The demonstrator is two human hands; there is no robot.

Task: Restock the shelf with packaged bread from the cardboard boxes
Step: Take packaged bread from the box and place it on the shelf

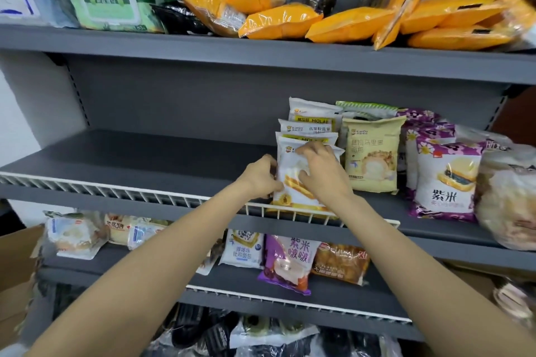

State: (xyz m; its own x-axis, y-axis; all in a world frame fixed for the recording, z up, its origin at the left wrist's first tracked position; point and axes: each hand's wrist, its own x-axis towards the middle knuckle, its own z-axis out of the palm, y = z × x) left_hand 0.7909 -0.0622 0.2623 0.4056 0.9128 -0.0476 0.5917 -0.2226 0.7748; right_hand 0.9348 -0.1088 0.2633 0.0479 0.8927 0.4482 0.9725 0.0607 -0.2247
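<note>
A white bread packet point(293, 197) with a yellow sandwich picture stands upright at the front of the middle shelf point(145, 159), against the white wire rail point(116, 190). My left hand point(259, 178) grips its left edge. My right hand point(322, 166) lies over its front and top, fingers curled on the wrapper. Behind it stands a row of alike white packets point(311, 120). A cardboard box point(17, 264) shows at the lower left edge.
Right of the row stand a beige bread packet point(372, 153) and purple packets point(446, 180). The left half of the middle shelf is bare. Orange bags point(348, 23) and green wipes point(110, 0) fill the top shelf. Mixed bread packets point(287, 261) lie on the lower shelf.
</note>
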